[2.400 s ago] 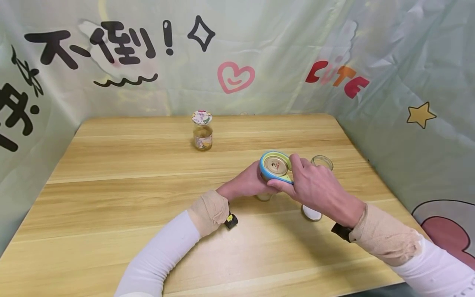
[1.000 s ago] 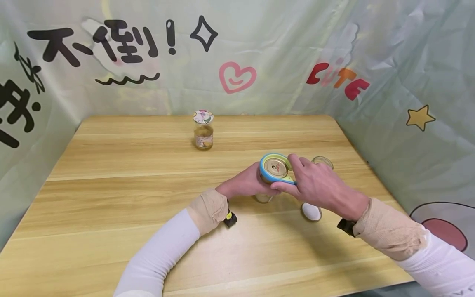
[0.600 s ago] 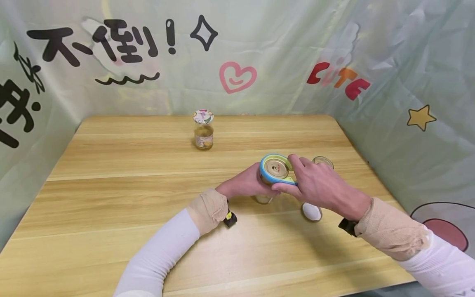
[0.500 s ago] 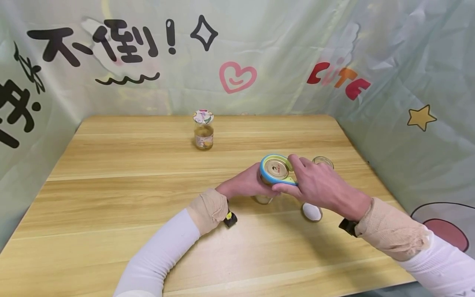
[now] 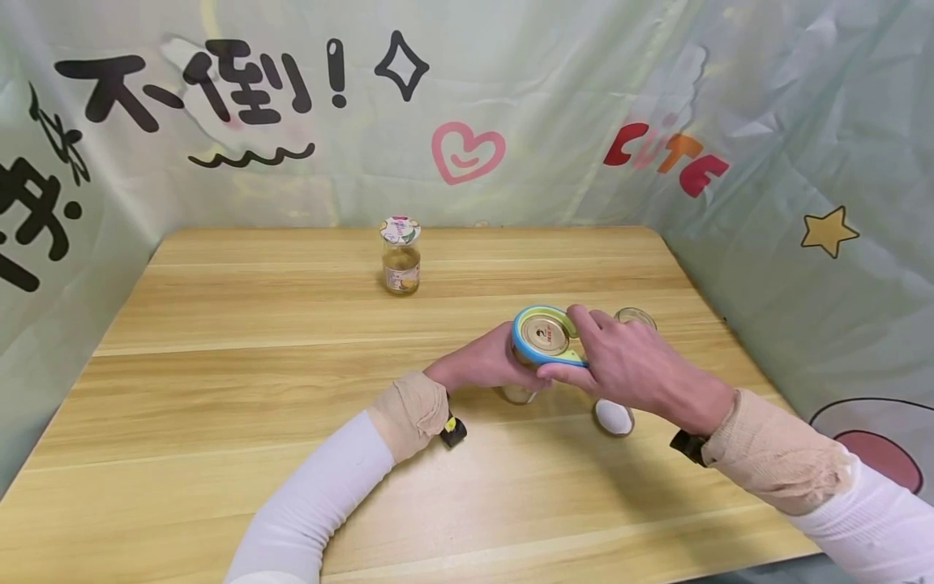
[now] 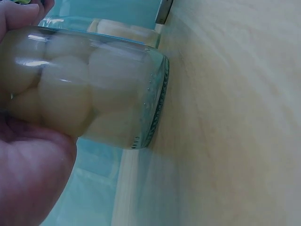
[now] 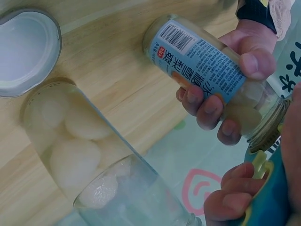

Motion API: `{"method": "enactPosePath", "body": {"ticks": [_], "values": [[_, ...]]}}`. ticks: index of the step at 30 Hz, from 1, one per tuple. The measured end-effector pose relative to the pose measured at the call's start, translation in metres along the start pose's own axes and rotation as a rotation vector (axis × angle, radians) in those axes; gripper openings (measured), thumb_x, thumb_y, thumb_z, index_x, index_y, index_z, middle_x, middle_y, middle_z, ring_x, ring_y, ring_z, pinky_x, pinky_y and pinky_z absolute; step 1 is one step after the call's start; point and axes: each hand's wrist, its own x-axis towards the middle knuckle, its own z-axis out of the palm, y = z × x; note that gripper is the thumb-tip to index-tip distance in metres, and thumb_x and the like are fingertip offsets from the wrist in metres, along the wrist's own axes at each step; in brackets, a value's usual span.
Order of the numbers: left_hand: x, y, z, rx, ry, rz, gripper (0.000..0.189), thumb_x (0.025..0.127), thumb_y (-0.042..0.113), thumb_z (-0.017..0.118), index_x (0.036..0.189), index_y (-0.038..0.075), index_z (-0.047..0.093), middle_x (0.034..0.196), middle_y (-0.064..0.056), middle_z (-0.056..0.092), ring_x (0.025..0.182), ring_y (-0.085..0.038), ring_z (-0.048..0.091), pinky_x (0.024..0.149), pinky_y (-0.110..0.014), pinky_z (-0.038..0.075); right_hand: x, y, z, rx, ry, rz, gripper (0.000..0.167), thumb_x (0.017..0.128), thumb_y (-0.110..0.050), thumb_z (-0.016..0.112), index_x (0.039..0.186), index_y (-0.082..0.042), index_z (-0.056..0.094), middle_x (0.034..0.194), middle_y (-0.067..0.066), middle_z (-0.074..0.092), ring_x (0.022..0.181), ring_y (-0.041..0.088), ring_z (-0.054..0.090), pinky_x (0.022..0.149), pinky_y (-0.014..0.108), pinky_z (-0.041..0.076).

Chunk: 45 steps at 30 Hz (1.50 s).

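Observation:
In the head view my left hand (image 5: 485, 358) wraps round a glass jar (image 7: 193, 61) of pale round fruit with a blue label. The left wrist view shows the jar's base close over the table. A blue and green jar opener (image 5: 522, 347) loops round the jar's gold lid (image 5: 546, 334). My right hand (image 5: 642, 369) grips the opener's handles, thumb on the near side and fingers on the far side. Beside them stands a lidless glass jar (image 7: 70, 155) with similar fruit, mostly hidden behind my right hand in the head view.
A lid (image 5: 614, 417) lies white side up on the wooden table (image 5: 255, 389), near the lidless jar. Farther back stands a sealed jar (image 5: 401, 258) with a patterned lid and amber contents. A printed cloth (image 5: 540, 105) hangs behind the table.
My right hand and the opener have shifted slightly right and down. My left hand keeps its hold on the jar; the other jars and the loose lid stay put.

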Motion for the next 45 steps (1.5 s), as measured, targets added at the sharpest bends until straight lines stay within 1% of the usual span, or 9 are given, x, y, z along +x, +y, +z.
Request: {"method": "enactPosePath", "body": {"ticks": [4, 10, 12, 20, 26, 33, 39, 43, 45], "values": [[0.0004, 0.0002, -0.0002, 0.003, -0.005, 0.000, 0.068, 0.083, 0.002, 0.082, 0.142, 0.012, 0.050, 0.134, -0.009, 0.064, 0.120, -0.008, 0.059, 0.114, -0.028, 0.044, 0.0003, -0.0003, -0.0012, 0.013, -0.018, 0.005, 0.069, 0.089, -0.072, 0.063, 0.099, -0.005, 0.049, 0.065, -0.001, 0.045, 0.044, 0.013, 0.033, 0.043, 0.023, 0.027], [0.0002, 0.0007, -0.0002, 0.002, -0.006, -0.009, 0.068, 0.083, 0.002, 0.082, 0.142, 0.012, 0.050, 0.135, -0.009, 0.063, 0.120, -0.008, 0.059, 0.115, -0.028, 0.044, 0.0005, 0.0003, -0.0033, 0.023, -0.006, -0.019, 0.075, 0.092, -0.080, 0.047, 0.099, -0.006, 0.049, 0.065, -0.002, 0.043, 0.044, 0.011, 0.031, 0.043, 0.023, 0.027], [0.0001, 0.0006, -0.0003, 0.002, -0.009, -0.012, 0.068, 0.083, 0.002, 0.081, 0.142, 0.012, 0.050, 0.135, -0.009, 0.063, 0.120, -0.008, 0.059, 0.114, -0.028, 0.044, 0.0006, 0.0008, -0.0039, 0.023, -0.005, -0.027, 0.076, 0.092, -0.082, 0.043, 0.099, -0.006, 0.050, 0.064, -0.002, 0.043, 0.045, 0.011, 0.031, 0.043, 0.023, 0.027], [0.0001, 0.0003, -0.0008, 0.000, -0.031, -0.009, 0.070, 0.082, 0.000, 0.081, 0.143, 0.012, 0.049, 0.136, -0.010, 0.062, 0.120, -0.008, 0.059, 0.115, -0.028, 0.044, 0.0007, 0.0041, -0.0037, 0.035, -0.001, -0.053, 0.074, 0.093, -0.080, 0.047, 0.100, -0.007, 0.049, 0.064, -0.003, 0.043, 0.048, 0.012, 0.032, 0.046, 0.024, 0.031], [-0.0012, 0.0020, -0.0018, 0.009, -0.039, -0.018, 0.072, 0.082, 0.001, 0.082, 0.144, 0.013, 0.048, 0.138, -0.009, 0.062, 0.122, -0.009, 0.058, 0.116, -0.029, 0.043, 0.0006, 0.0057, -0.0026, 0.035, 0.000, -0.068, 0.070, 0.091, -0.076, 0.055, 0.101, -0.007, 0.049, 0.064, -0.004, 0.043, 0.048, 0.011, 0.031, 0.046, 0.022, 0.029], [-0.0012, 0.0009, -0.0020, 0.007, -0.041, -0.031, 0.073, 0.082, 0.003, 0.083, 0.145, 0.015, 0.047, 0.138, -0.008, 0.062, 0.124, -0.010, 0.059, 0.117, -0.030, 0.043, 0.0004, 0.0055, -0.0025, 0.031, -0.019, -0.049, 0.067, 0.088, -0.070, 0.066, 0.103, -0.007, 0.051, 0.064, -0.003, 0.044, 0.046, 0.011, 0.032, 0.045, 0.022, 0.028], [-0.0014, 0.0002, -0.0023, 0.010, -0.041, -0.031, 0.071, 0.082, 0.003, 0.082, 0.143, 0.014, 0.049, 0.136, -0.007, 0.063, 0.122, -0.009, 0.059, 0.116, -0.029, 0.043, -0.0002, 0.0049, -0.0017, 0.035, -0.034, -0.023, 0.067, 0.088, -0.071, 0.066, 0.104, -0.008, 0.051, 0.065, -0.003, 0.046, 0.048, 0.013, 0.034, 0.046, 0.023, 0.029], [-0.0012, -0.0002, -0.0023, 0.005, -0.041, -0.031, 0.072, 0.082, 0.003, 0.082, 0.144, 0.015, 0.048, 0.136, -0.007, 0.063, 0.122, -0.009, 0.059, 0.116, -0.030, 0.043, 0.0008, 0.0061, -0.0013, 0.044, -0.008, -0.048, 0.068, 0.089, -0.074, 0.062, 0.103, -0.008, 0.050, 0.065, -0.004, 0.045, 0.048, 0.012, 0.033, 0.045, 0.022, 0.029], [-0.0011, 0.0000, -0.0022, 0.003, -0.040, -0.029, 0.072, 0.081, 0.002, 0.082, 0.144, 0.015, 0.048, 0.137, -0.007, 0.062, 0.122, -0.010, 0.059, 0.116, -0.030, 0.043, 0.0014, 0.0071, -0.0017, 0.048, 0.012, -0.071, 0.070, 0.090, -0.076, 0.057, 0.102, -0.008, 0.050, 0.064, -0.004, 0.044, 0.047, 0.011, 0.032, 0.045, 0.022, 0.029]]}}
